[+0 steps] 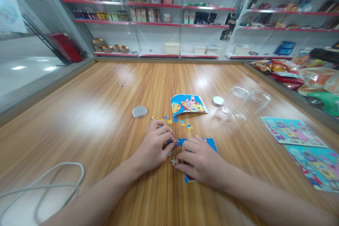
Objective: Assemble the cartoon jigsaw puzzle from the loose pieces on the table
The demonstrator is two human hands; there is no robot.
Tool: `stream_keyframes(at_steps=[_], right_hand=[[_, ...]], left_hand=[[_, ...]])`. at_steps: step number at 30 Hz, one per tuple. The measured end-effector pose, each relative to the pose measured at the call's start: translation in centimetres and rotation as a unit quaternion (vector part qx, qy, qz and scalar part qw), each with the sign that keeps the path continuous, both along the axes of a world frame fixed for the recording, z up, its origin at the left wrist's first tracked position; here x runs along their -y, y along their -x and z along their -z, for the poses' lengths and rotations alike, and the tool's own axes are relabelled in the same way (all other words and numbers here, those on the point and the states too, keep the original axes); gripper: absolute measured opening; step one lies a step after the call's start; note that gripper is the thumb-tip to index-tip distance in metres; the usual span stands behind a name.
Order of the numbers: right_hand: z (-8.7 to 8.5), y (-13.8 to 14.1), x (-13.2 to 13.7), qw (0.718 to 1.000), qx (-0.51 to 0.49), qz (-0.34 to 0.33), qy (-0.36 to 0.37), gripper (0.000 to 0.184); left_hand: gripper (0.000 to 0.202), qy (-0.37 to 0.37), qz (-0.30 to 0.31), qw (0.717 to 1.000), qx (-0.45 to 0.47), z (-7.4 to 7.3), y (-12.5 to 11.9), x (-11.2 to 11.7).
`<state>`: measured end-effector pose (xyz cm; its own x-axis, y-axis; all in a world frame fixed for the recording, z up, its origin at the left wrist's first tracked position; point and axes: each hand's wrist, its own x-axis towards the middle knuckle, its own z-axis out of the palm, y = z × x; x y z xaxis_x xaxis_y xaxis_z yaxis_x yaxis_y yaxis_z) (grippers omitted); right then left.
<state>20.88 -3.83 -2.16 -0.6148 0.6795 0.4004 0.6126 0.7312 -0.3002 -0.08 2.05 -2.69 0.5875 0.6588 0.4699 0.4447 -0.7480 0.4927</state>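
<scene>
My left hand (157, 143) is closed, thumb and fingers pinching a small puzzle piece (176, 141) seen nearly edge-on at the upper left of a partly joined blue jigsaw puzzle (211, 143). Over that puzzle lies my right hand (200, 159), hiding much of its picture. Between its thumb and index finger is another puzzle piece (174, 161), plain beige side showing. Just beyond my hands, several loose yellow and blue pieces (170, 121) are scattered. Behind them a curled cartoon picture sheet (189, 105) rests on the wooden table (111, 127).
A silver round lid (139, 111) lies left of the sheet, a second lid (218, 101) right of it. Clear jars (238, 99) stand farther right. Two cartoon boards (293, 131) overlap at the right. A white cable (60, 185) loops at the left; shelves (156, 23) line the back.
</scene>
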Motion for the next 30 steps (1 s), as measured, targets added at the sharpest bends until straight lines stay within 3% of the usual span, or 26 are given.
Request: stream_keyframes(at_steps=[3, 6, 9, 12, 14, 18, 21, 30], right_hand=[[0.0, -0.2, -0.4, 0.999, -0.036, 0.007, -0.038, 0.031], [0.1, -1.0, -1.3, 0.989, -0.096, 0.106, -0.045, 0.032], [0.3, -2.1, -2.4, 0.973, -0.093, 0.209, -0.033, 0.033], [0.2, -2.5, -2.8, 0.967, -0.061, 0.246, -0.026, 0.038], [-0.1, -2.3, -2.4, 0.972, -0.062, 0.226, -0.028, 0.036], [-0.6, -1.2, -1.2, 0.99, -0.101, 0.099, 0.014, 0.021], [-0.5, -0.8, -0.9, 0.993, -0.112, 0.041, 0.023, 0.025], [-0.5, -1.1, -1.2, 0.989, -0.124, 0.052, -0.057, 0.033]], left_hand=[[0.013, 0.003, 0.002, 1.0, -0.004, 0.1, 0.1, 0.0], [0.012, -0.002, 0.006, 1.0, -0.008, 0.1, 0.1, 0.0], [0.012, -0.022, 0.008, 1.0, 0.003, -0.1, 0.0, 0.0], [0.014, -0.045, 0.001, 0.999, 0.031, -0.4, 0.0, 0.0], [0.016, -0.066, 0.003, 0.997, 0.045, -0.5, 0.0, 0.2], [0.016, -0.138, 0.042, 0.988, 0.051, -0.5, 0.3, 0.6], [0.018, -0.173, 0.061, 0.981, 0.055, -0.5, 0.4, 0.9], [0.017, -0.146, 0.035, 0.987, 0.054, -1.0, 0.2, 0.8]])
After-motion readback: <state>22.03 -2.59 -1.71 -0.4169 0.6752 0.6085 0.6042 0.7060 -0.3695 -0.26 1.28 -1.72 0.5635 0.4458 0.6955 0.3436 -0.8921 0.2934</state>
